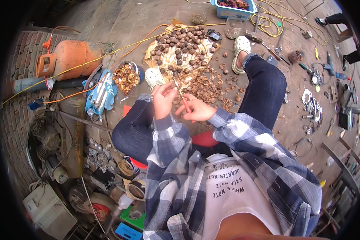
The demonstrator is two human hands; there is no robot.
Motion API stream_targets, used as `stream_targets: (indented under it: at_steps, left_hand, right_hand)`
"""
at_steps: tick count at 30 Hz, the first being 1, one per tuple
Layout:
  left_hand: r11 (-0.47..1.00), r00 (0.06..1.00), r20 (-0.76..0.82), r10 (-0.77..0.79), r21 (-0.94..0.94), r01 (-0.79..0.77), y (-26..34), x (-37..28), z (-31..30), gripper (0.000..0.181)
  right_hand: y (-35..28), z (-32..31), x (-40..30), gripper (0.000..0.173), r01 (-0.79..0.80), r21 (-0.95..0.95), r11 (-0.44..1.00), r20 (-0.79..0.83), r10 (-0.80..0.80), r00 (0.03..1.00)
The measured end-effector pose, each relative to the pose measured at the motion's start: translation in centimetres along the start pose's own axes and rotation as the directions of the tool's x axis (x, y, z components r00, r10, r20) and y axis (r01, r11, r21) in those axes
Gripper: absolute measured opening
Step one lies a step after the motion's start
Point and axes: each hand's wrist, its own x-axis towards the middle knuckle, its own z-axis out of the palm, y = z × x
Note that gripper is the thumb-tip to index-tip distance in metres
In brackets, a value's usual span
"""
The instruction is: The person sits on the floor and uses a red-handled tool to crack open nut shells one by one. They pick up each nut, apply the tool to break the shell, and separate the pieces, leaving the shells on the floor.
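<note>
My right hand [200, 109] grips the red handle of a slim screwdriver-like tool [186, 105], its shaft pointing up and left toward my left hand. My left hand [164, 100] is raised at the tool's tip with thumb and fingers drawn together; whatever lies between them is hidden. Beyond both hands, broken walnut shells [205, 85] are heaped on the floor. Whole walnuts [183, 39] lie farther off on a crumpled yellowish sheet [151, 49]. Left of my white clog [154, 77], a clear tub [137, 68] holds walnut kernels [125, 77].
An orange gas cylinder [75, 58] lies at left, crossed by a yellow cord [114, 54]. Below it are a blue plastic bag [93, 96] and a compressor [51, 135]. A hammer [253, 36] and blue basin [234, 12] sit ahead; metal parts [313, 105] litter the right. Another person's leg [336, 19] shows.
</note>
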Motion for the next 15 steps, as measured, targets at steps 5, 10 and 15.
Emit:
stream_targets:
  at_steps: [5,10,15]
  left_hand:
    - [0.99,0.999,0.01,-0.052,-0.128,0.053,-1.0,-0.1,-0.2,0.033]
    - [0.989,0.997,0.075,-0.036,-0.142,0.047,-0.3,0.0,0.4,0.035]
    - [0.982,0.998,0.055,-0.022,-0.188,0.031,0.0,-0.1,0.7,0.031]
  right_hand:
    - [-0.7,0.5,0.2,0.016,-0.034,-0.06,0.998,-0.054,0.03,0.998]
    - [0.0,1.2,0.8,0.006,-0.009,-0.007,1.0,-0.101,0.008,0.995]
    - [0.0,1.4,0.9,0.007,0.031,-0.063,0.998,-0.149,-0.04,0.988]
